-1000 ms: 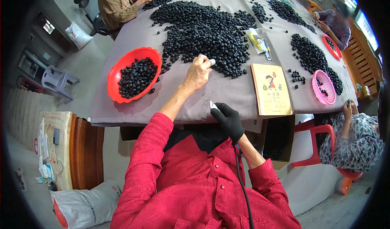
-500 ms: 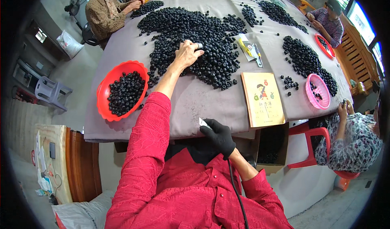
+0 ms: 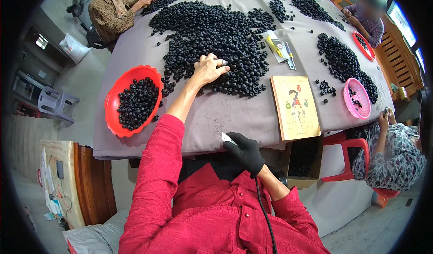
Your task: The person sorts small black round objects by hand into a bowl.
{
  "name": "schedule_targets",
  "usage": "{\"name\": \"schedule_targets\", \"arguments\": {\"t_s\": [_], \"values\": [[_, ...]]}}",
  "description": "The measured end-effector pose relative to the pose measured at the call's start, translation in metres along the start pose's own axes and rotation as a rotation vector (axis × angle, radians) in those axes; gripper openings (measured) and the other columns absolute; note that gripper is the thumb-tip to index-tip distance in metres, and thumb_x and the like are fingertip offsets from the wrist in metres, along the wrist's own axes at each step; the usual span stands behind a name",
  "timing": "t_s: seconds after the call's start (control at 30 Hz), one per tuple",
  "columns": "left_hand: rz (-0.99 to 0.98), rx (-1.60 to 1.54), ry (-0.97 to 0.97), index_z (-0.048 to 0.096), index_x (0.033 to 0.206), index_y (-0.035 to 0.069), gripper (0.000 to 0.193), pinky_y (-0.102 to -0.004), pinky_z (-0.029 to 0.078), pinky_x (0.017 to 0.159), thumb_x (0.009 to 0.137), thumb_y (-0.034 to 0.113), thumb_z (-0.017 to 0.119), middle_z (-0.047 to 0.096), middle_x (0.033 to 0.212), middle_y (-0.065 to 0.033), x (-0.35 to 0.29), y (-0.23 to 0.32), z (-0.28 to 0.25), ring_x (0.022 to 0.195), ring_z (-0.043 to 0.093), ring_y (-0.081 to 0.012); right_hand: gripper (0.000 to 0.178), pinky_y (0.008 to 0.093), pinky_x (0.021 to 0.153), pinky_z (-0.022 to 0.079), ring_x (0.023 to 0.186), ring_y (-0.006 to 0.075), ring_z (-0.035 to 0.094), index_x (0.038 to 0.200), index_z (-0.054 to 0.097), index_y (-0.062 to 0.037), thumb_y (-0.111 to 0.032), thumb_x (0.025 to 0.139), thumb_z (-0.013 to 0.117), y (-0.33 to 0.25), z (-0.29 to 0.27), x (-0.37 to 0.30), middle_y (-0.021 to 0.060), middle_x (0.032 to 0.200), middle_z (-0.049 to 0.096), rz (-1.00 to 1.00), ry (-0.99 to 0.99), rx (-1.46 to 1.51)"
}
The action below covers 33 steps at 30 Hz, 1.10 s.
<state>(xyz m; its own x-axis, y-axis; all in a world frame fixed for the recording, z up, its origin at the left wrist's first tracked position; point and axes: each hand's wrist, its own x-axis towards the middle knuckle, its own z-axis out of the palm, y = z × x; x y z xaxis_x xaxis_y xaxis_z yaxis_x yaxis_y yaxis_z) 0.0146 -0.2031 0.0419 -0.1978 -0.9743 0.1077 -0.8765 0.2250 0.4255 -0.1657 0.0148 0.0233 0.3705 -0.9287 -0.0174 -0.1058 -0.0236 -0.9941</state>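
My bare left hand (image 3: 209, 70) rests at the near part of a large heap of small black round pieces (image 3: 198, 28), many with a hole in the middle. Its fingers curl down among them, a pale cover on one fingertip; what they pinch, if anything, is hidden. In a black glove, my right hand (image 3: 247, 154) is closed at the table's near edge around a small tool with a white pointed tip (image 3: 228, 139). A black cord (image 3: 264, 209) trails down from beside that wrist. Left of the heap, a red scalloped basket (image 3: 111, 101) holds more black pieces.
A yellow booklet (image 3: 295, 125) lies right of the heap, below a clear packet (image 3: 276, 46) and a utility knife (image 3: 290, 58). Farther right sits a pink basket (image 3: 365, 112) beside another pile (image 3: 345, 64). Several people work around the cloth-covered table (image 3: 216, 114).
My left hand has shifted slightly toward me within the heap, its fingers lower among the pieces. The right hand keeps its hold at the table edge. The view has tilted a little.
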Motion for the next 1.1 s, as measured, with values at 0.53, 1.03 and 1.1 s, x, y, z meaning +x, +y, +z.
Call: {"name": "schedule_targets", "arguments": {"t_s": [0.53,1.03,1.1], "values": [[0.168,0.049,0.056,0.064,0.104,0.015,0.034,-0.041,0.033,0.081,0.077,0.035,0.062,0.051,0.106,-0.0038,-0.096,0.012,0.001,0.098,0.047,-0.0239,0.032,0.0311,0.073,0.047,0.084,0.0195,0.062,0.107,0.057,-0.0027,-0.024,0.083,0.06,0.01,0.002,-0.001,0.0157,0.091,0.063,-0.022,0.022,-0.046],[0.154,-0.279,0.241,0.059,0.114,0.013,0.044,-0.0406,0.036,0.094,0.077,0.036,0.064,0.054,0.11,-0.0139,0.036,0.019,0.029,0.106,0.044,-0.0316,0.034,0.0312,0.074,0.047,0.085,0.0179,0.061,0.108,0.057,-0.0031,-0.025,0.083,0.061,0.009,0.004,-0.001,0.0151,0.092,0.064,0.007,0.025,-0.028],[0.114,-0.272,0.182,0.06,0.113,0.017,0.043,-0.0443,0.035,0.094,0.076,0.04,0.063,0.056,0.11,-0.0113,0.039,0.018,0.033,0.108,0.043,-0.0313,0.034,0.0311,0.074,0.047,0.085,0.0178,0.061,0.109,0.056,-0.003,-0.025,0.083,0.06,0.009,0.004,0.0,0.0149,0.092,0.064,-0.003,0.025,-0.029]]}}
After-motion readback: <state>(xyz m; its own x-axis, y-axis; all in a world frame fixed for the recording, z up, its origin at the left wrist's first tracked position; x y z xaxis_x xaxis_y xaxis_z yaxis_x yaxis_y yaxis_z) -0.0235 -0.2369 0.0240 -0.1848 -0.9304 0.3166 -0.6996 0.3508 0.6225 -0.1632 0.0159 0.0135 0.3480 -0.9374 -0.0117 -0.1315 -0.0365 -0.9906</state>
